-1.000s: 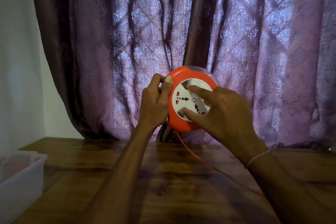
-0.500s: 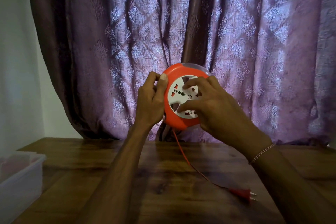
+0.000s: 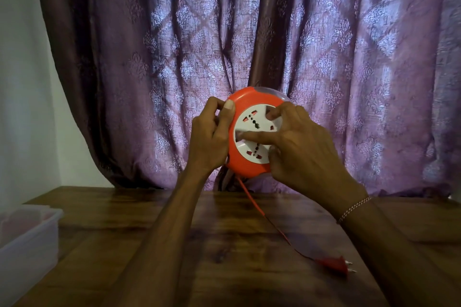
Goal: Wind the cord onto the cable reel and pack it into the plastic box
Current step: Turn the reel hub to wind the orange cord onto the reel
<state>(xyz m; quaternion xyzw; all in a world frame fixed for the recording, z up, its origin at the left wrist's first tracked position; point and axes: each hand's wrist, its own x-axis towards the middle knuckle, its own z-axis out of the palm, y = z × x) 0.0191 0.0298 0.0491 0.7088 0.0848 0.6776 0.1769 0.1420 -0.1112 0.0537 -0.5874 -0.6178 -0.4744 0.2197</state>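
Note:
I hold an orange cable reel [image 3: 245, 104] with a white socket disc upright above the table. My left hand [image 3: 212, 134] grips its left rim, thumb on the front edge. My right hand [image 3: 296, 147] lies over the white disc, thumb across the middle and fingers curled into a recess near the top. A thin red cord [image 3: 259, 212] hangs from the bottom of the reel and trails over the table to a red two-pin plug [image 3: 335, 264] lying at the front right. The translucent plastic box [image 3: 27, 239] stands at the left edge, partly out of view.
The wooden table [image 3: 199, 244] runs across the lower view. A purple patterned curtain [image 3: 249, 45] hangs close behind the reel. A pale wall fills the left side.
The white disc has turned under my right hand. The cord has shortened and the plug has slid over the table towards the reel, coming into view at the front right.

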